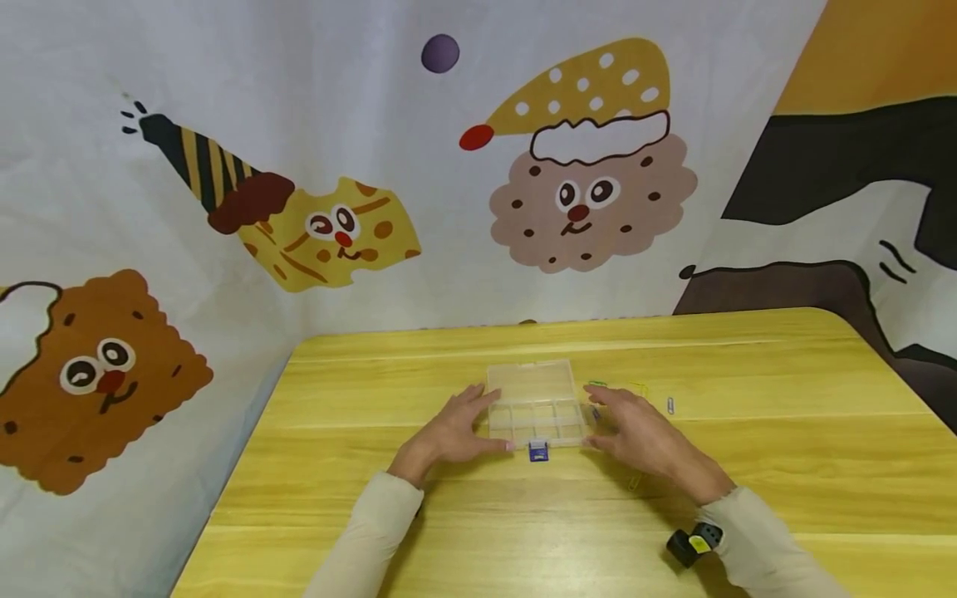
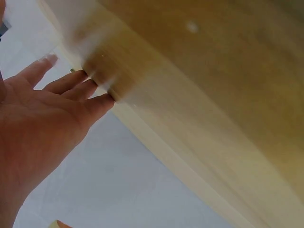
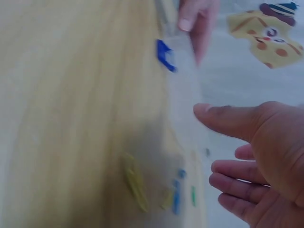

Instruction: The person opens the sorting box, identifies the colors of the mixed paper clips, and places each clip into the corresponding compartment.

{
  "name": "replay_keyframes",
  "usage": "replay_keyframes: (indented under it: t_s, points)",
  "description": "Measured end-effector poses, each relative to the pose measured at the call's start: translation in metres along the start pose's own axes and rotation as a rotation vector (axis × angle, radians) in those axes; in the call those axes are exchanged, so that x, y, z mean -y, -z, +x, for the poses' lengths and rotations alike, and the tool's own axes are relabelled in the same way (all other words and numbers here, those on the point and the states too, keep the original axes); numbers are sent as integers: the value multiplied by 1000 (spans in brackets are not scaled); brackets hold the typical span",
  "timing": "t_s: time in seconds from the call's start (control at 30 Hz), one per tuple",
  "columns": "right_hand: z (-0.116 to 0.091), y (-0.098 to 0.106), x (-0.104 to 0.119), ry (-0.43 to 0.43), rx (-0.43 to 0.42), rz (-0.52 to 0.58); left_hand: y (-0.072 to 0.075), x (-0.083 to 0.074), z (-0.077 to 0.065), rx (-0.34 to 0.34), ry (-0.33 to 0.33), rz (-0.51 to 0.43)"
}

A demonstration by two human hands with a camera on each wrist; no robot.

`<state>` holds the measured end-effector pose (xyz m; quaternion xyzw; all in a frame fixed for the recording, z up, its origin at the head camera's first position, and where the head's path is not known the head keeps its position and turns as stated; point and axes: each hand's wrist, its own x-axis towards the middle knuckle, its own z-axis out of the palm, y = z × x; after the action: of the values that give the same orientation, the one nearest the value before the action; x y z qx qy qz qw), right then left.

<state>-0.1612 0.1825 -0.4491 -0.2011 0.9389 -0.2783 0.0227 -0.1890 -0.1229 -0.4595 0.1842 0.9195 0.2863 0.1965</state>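
A clear plastic compartment box (image 1: 532, 415) lies on the table with its lid (image 1: 529, 382) raised at the back. Its front edge carries a blue latch (image 1: 538, 452). My left hand (image 1: 458, 428) is at the box's left side, thumb tip by the front corner and fingers stretched out. At the right side my right hand (image 1: 635, 428) has its thumb near the front corner and its fingers reaching back. In the right wrist view that thumb (image 3: 228, 118) points straight toward the box, blurred there, with the fingers relaxed.
Paper clips lie around the right hand: a green one (image 1: 597, 384), a yellow one (image 1: 639, 389), a blue one (image 1: 596, 413), another yellow one (image 1: 635, 482) and a bluish one (image 1: 670, 405). The wooden table (image 1: 336, 515) ends at a cartoon-printed cloth (image 1: 449, 274) behind.
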Motion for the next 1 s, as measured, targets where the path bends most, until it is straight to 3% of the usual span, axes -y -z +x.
replay_keyframes:
  t_s: [0.33,0.57,1.0]
  points:
    - [-12,35,-40,-60,-72,90,6,4,-1,0,12,-39]
    - [-20,47,-75,-173,-88,105,7,2,2,6,17,-26]
    - [-22,50,-120,-220,17,195,9,0,6,39,19,-34]
